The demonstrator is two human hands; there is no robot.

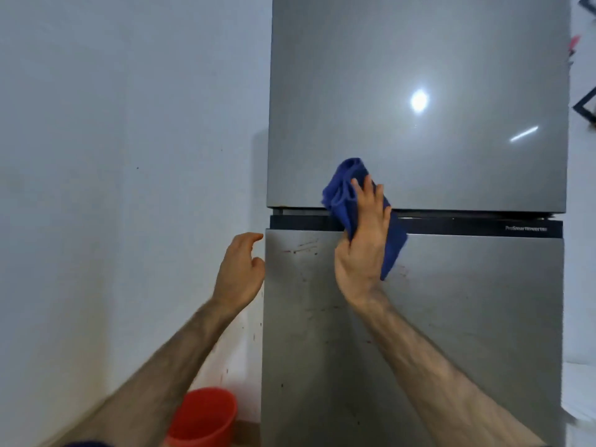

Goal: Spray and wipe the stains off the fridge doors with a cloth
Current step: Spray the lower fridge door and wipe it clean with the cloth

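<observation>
A grey two-door fridge fills the right of the head view. My right hand (364,240) presses a bunched blue cloth (342,195) flat against it with straight fingers, across the dark gap between the upper door (419,75) and the lower door (451,317). Reddish-brown streaks and specks (301,248) mark the lower door's top left, and more specks dot it lower down. My left hand (240,272) hovers at the lower door's left edge, fingers loosely curled, holding nothing. No spray bottle is in view.
A red bucket (203,417) stands on the floor at the fridge's lower left. The white wall (129,156) to the left carries small dark specks near the fridge. Black brackets (585,108) hang at the far right edge.
</observation>
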